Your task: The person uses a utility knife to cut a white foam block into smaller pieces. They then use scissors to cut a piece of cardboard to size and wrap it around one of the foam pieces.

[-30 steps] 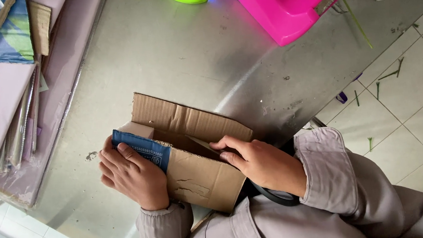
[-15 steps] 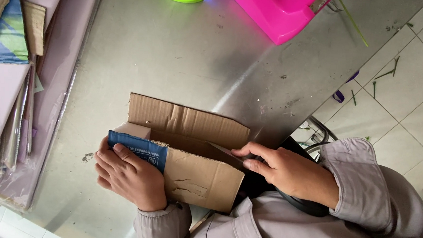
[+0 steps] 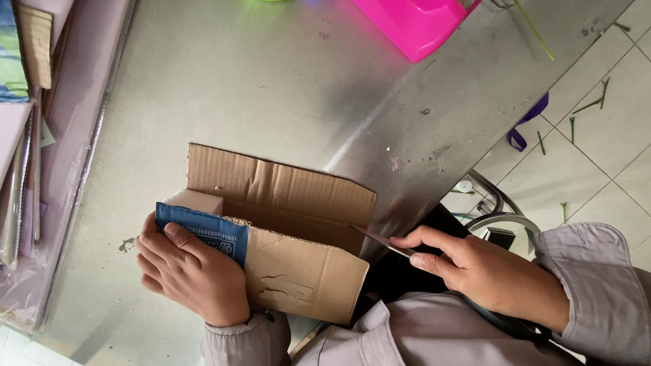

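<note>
Two hands: yours, both on the job.
Left hand (image 3: 194, 276): grip clamped on cardboard box (image 3: 284, 236), near-left end.
Right hand (image 3: 483, 271): grip pinched on thin blade (image 3: 379, 239).
Counter (image 3: 262, 83): carries box.

Both hands, the left hand (image 3: 194, 273) and the right hand (image 3: 483, 271), are bare, emerging from loose, pale grey-lilac long sleeves (image 3: 601, 288) with plain buttonless cuffs, creased.
</note>
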